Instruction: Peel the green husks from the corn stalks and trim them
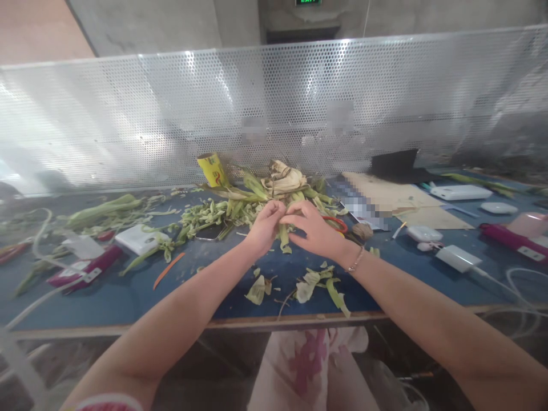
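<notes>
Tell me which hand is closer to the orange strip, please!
The left hand. It is to the right of the orange strip; the right hand is farther off, on the other side of the left hand.

And there it is, a thin, pale bracelet (355,260) just behind the right hand (310,228)! Behind the left hand (266,229), a bare forearm (192,311); down below both, pale clothing (285,368) splashed with magenta.

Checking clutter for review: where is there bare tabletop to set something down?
Bare blue tabletop shows between the left forearm and loose leaf scraps, and between the right forearm and white adapter. It is crowded beyond the left hand and right hand, with piled greenery.
</notes>
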Demonstrator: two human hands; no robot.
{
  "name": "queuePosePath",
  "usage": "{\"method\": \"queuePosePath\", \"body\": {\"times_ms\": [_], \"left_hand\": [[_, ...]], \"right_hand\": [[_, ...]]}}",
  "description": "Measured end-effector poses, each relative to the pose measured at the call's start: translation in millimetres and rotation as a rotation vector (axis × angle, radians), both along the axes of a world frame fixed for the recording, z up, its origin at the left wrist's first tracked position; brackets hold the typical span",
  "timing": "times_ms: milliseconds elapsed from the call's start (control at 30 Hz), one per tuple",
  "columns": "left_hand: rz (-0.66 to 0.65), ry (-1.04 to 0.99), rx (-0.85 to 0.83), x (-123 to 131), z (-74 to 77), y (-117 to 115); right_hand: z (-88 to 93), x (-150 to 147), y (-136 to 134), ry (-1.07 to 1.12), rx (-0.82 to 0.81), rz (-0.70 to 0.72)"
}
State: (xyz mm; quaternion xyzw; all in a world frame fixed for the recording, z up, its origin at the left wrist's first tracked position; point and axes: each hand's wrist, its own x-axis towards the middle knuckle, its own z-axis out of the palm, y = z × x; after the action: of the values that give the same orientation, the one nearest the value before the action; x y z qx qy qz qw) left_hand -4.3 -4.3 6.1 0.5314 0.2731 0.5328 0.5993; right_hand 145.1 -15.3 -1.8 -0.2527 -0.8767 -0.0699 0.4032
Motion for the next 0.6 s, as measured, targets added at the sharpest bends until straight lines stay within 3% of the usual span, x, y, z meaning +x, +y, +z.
{"method": "queuePosePath", "body": {"times_ms": [167,467,600], "left_hand": [[-0.023,-0.020,-0.003,1.6,1.0,-0.7],[-0.009,-0.039,-0.004,3.0,-4.2,6.0],[-0.031,-0.061,-0.002,1.1,-2.6,4.9]], "right_hand": [[0.5,-1.4,-0.1,0.002,0.012,0.024],[3.4,-5.0,4.4,0.386,-0.234,0.019],[3.5,-2.5,4.3,0.344,-0.113,-0.001]]}}
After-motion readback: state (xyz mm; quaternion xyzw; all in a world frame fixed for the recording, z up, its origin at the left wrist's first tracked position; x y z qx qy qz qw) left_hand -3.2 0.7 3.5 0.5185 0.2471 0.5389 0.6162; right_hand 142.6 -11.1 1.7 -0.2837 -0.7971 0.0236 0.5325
